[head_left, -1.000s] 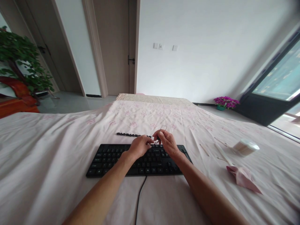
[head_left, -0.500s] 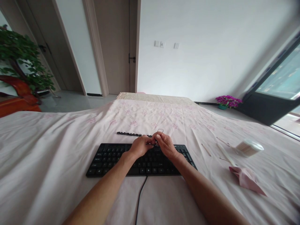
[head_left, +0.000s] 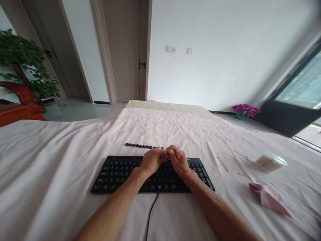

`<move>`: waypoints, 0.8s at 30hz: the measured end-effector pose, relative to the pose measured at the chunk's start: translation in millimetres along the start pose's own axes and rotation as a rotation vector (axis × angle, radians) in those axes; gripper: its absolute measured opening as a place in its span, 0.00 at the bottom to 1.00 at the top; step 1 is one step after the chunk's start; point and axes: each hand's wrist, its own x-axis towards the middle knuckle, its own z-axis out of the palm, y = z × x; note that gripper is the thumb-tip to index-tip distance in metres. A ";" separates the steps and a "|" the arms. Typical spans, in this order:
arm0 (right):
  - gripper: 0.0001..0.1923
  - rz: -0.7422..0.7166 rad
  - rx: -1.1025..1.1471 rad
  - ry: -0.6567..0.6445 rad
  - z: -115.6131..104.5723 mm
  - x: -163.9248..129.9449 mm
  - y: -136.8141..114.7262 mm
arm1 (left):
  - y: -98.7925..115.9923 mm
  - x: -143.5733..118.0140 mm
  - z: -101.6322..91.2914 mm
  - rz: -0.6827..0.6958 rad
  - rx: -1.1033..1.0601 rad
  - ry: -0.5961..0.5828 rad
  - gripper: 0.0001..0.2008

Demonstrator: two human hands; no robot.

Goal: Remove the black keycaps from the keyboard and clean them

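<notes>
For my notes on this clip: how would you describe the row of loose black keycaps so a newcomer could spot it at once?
Start at the black keyboard lying on the pink floral sheet. Just beyond its far edge, left of where the left hand and right hand meet, runs the row of keycaps. Unlike the keyboard's own keys, these sit directly on the cloth in a single thin line.

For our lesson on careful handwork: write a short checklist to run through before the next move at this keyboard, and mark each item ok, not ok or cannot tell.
1. Both hands over the keyboard's top edge: ok; the left hand and right hand meet there.
2. Wire tool gripped firmly in the right hand: cannot tell; only a thin loop shows above the fingers.
3. Removed keycaps kept in a tidy row behind the keyboard: ok.
4. Keyboard flat on the pink sheet: ok.
5. Cable away from both forearms: ok.
6. Cotton swab tub upright: not ok; it lies on its side.
</notes>
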 end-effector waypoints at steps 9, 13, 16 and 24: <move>0.17 -0.132 -0.127 0.089 -4.3 -0.2 -12.7 | 6.4 0.2 -3.0 0.078 -0.094 0.048 0.10; 0.13 -0.333 -0.347 -0.072 -7.5 2.3 -17.0 | 0.1 2.8 -0.6 0.022 -0.187 0.110 0.04; 0.15 -0.329 -0.479 -0.090 -11.6 7.7 -17.6 | -4.8 4.7 0.8 -0.068 -0.293 0.121 0.08; 0.15 0.076 -0.663 -0.192 -19.9 20.3 -9.9 | -16.9 7.4 4.5 -0.141 -0.561 0.202 0.23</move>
